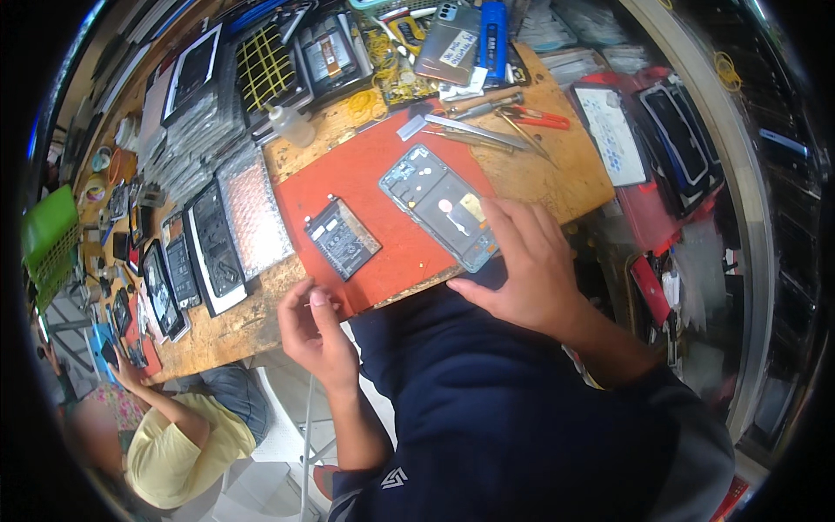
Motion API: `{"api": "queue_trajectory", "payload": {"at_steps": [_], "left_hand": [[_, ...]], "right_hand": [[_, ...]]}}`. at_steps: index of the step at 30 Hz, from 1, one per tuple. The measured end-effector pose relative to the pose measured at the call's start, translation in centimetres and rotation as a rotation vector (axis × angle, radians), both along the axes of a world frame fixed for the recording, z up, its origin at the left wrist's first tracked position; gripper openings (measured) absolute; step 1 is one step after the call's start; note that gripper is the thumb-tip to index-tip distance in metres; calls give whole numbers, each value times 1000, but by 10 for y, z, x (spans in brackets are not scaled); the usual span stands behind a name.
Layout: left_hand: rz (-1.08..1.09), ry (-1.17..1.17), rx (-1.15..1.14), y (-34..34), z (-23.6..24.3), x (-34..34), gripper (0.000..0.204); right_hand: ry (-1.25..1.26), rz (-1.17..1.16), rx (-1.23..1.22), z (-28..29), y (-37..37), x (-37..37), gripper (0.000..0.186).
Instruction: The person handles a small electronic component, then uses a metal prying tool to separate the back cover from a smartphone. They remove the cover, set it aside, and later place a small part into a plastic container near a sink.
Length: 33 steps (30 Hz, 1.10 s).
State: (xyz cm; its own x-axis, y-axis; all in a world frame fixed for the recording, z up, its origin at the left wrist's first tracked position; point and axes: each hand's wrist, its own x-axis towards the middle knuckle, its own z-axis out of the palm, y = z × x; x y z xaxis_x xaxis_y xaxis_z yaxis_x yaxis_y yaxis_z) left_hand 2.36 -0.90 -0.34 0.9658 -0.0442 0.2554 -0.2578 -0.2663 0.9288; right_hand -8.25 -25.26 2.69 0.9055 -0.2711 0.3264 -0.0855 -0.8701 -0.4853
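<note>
A grey-blue phone mid-frame (pixel 430 209), stripped of its screen, lies on the orange-red work mat (pixel 396 261). My right hand (pixel 526 274) hovers over its lower right edge with fingers and thumb apart; whether the fingertips touch the frame I cannot tell. To the left of the frame sits a flat black phone battery (pixel 344 242), loose on the mat. Just below that battery, at the mat's front edge, is my left hand (pixel 317 335). Its thumb is pressed to its curled fingers, and anything small between them is hard to make out.
Tweezers, screwdrivers and red-handled pliers (pixel 544 118) lie beyond the mat. A dropper bottle (pixel 290 124) stands at the far left. Phone parts (pixel 213 239) and stacked plastic sleeves (pixel 196 139) fill the bench's left side. A co-worker in yellow (pixel 187 448) sits at lower left.
</note>
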Motion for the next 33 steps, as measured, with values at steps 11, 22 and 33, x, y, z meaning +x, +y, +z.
{"api": "queue_trajectory", "payload": {"at_steps": [11, 22, 33], "left_hand": [[-377, -542, 693, -48, 6, -14, 30], [-493, -429, 647, -54, 12, -9, 13], [-405, -329, 277, -68, 2, 5, 16]], "right_hand": [[-141, 106, 57, -16, -29, 18, 71], [-225, 168, 136, -25, -46, 35, 28], [-208, 170, 326, -35, -39, 58, 15]]}}
